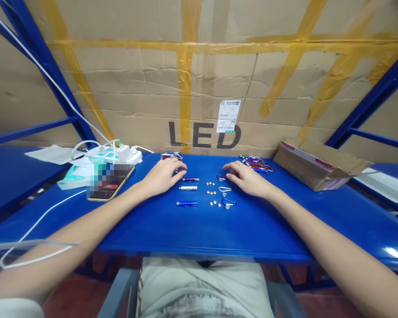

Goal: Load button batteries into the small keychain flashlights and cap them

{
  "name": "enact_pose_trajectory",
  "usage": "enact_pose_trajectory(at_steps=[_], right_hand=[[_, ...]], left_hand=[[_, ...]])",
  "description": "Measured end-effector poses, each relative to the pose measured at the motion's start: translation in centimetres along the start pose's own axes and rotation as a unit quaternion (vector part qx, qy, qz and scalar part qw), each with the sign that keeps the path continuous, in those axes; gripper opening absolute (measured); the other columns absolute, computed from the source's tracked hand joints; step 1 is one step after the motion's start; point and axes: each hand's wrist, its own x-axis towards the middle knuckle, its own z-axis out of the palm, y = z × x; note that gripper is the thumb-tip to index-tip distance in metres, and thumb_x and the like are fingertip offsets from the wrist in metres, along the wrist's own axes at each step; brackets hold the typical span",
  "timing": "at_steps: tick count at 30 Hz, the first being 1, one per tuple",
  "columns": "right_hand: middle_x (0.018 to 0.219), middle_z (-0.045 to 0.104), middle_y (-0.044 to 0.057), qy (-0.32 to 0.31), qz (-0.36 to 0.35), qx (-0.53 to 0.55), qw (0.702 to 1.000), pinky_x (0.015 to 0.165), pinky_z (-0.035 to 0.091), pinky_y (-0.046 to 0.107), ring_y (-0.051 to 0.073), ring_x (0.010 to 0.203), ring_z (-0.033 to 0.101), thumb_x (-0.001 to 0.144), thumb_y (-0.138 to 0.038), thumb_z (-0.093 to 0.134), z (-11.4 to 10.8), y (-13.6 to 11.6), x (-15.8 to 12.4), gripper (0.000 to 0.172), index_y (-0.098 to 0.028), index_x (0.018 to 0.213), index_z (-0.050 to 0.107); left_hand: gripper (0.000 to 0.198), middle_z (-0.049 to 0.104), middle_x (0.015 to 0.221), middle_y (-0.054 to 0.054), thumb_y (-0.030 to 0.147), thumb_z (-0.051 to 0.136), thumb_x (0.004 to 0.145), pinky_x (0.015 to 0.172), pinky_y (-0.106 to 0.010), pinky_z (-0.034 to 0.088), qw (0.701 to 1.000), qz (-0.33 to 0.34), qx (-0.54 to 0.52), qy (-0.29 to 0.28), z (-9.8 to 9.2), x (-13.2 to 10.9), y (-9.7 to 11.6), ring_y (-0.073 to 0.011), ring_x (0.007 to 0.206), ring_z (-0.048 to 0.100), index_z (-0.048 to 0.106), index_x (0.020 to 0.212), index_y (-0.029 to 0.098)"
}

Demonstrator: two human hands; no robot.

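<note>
While both hands are resting flat with fingers spread, the left hand (pixel 162 176) is lying nearest the purple mini flashlight (pixel 190 179), its long axis pointing toward the right hand (pixel 247 179).

Three small torches (pixel 187 191) lie left of button cells (pixel 211 193), clips (pixel 226 191) right of those.

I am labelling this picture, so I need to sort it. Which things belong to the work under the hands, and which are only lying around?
In the work:
left hand
right hand
three small flashlight tubes
button cells
carabiner clips
two piles of finished keychain lights

Lying about:
phone
power strip
open cardboard box
white cable
</note>
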Motion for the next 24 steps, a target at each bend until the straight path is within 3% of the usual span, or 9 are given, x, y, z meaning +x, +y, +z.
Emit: enact_pose_trajectory(at_steps=[5, 8, 11, 17, 21, 24], right_hand=[[0.145, 0.070, 0.016, -0.002, -0.027, -0.017, 0.999, 0.124, 0.048, 0.059, 0.035, 0.142, 0.063, 0.107, -0.039, 0.059, -0.2, -1.3, -0.2, 0.037, -0.023, 0.138, 0.071], [0.173, 0.048, 0.014, -0.010, -0.034, -0.033, 0.999, 0.134, 0.033, 0.064, 0.038, 0.165, 0.038, 0.107, -0.050, 0.061, -0.6, -2.4, -0.5, 0.056, -0.026, 0.158, 0.060], [0.184, 0.025, 0.009, -0.027, -0.043, -0.040, 0.998, 0.137, 0.021, 0.069, 0.041, 0.172, 0.013, 0.106, -0.058, 0.063, -1.1, -3.8, -1.1, 0.071, -0.030, 0.170, 0.048], [0.185, 0.023, 0.007, -0.085, -0.088, -0.008, 0.993, 0.137, 0.023, 0.065, 0.039, 0.171, 0.017, 0.098, -0.065, 0.074, -1.4, -6.1, -1.9, 0.086, -0.035, 0.173, 0.042], [0.185, 0.025, 0.009, -0.121, -0.111, -0.011, 0.986, 0.135, 0.021, 0.072, 0.045, 0.171, 0.012, 0.083, -0.069, 0.089, -1.1, -6.6, -2.0, 0.098, -0.036, 0.167, 0.052], [0.180, 0.038, 0.012, -0.137, -0.127, -0.008, 0.982, 0.133, 0.023, 0.074, 0.047, 0.170, 0.016, 0.081, -0.066, 0.091, -0.9, -6.6, -1.9, 0.090, -0.033, 0.159, 0.062]], left_hand=[[0.030, 0.074, 0.130, -0.010, 0.043, 0.055, 0.112, 0.116, -0.052, 0.048, 0.997, 0.061, -0.042, 0.000, -0.6, -0.1, 1.0, -0.0304, 0.130, 0.063, 0.072, 0.127, 0.023], [0.034, 0.070, 0.137, -0.010, 0.048, 0.059, 0.110, 0.118, -0.052, 0.046, 0.993, 0.102, -0.052, -0.003, -1.3, -0.4, 2.0, -0.0308, 0.134, 0.062, 0.072, 0.130, 0.024], [0.037, 0.067, 0.140, -0.012, 0.052, 0.064, 0.107, 0.121, -0.054, 0.044, 0.990, 0.131, -0.040, -0.025, -1.7, -0.7, 3.0, -0.0321, 0.133, 0.061, 0.073, 0.129, 0.023], [0.050, 0.067, 0.142, -0.014, 0.058, 0.069, 0.103, 0.118, -0.049, 0.049, 0.985, 0.146, -0.044, -0.075, -2.1, -1.3, 3.9, -0.0325, 0.130, 0.066, 0.071, 0.137, 0.022], [0.062, 0.065, 0.150, -0.015, 0.065, 0.078, 0.094, 0.122, -0.055, 0.046, 0.982, 0.161, -0.020, -0.095, -2.3, -1.6, 4.3, -0.0374, 0.137, 0.062, 0.071, 0.140, 0.023], [0.064, 0.063, 0.153, -0.016, 0.066, 0.083, 0.090, 0.125, -0.058, 0.041, 0.980, 0.170, -0.009, -0.100, -2.3, -1.6, 4.5, -0.0393, 0.143, 0.058, 0.073, 0.136, 0.024]])
